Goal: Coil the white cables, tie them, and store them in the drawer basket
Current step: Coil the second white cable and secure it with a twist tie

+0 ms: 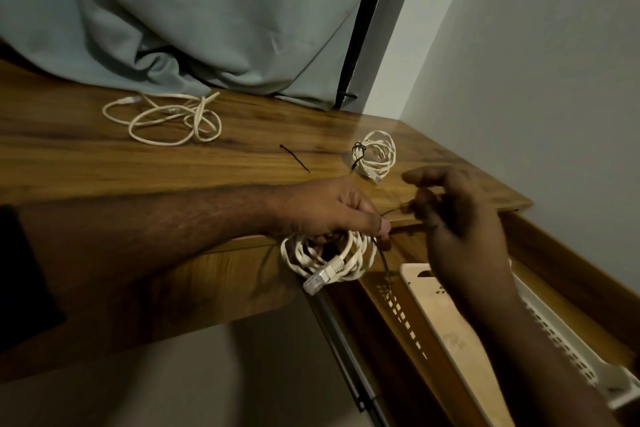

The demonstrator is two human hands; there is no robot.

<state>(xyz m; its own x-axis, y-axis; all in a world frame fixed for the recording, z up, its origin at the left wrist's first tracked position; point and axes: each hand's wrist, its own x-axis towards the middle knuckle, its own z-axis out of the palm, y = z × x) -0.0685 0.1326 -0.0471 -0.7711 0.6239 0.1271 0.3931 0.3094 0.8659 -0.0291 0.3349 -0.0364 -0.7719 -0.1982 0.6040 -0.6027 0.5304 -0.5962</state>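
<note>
Nearest, the right hand (460, 218) pinches a thin dark tie (393, 211) above the white basket (561, 333) in the open drawer — no writing is readable anywhere. Left hand (332, 208) grips a coiled white cable (325, 253) at the desk (104, 156) edge, its plug (320, 279) pointing down-left. A tied coil (375, 152) lies behind, a loose cable (166, 118) farther left.

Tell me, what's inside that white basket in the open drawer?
No cables show inside the basket yet; only its bare pale floor is visible. The right hand and forearm cover its middle, so that part cannot be checked.
</note>
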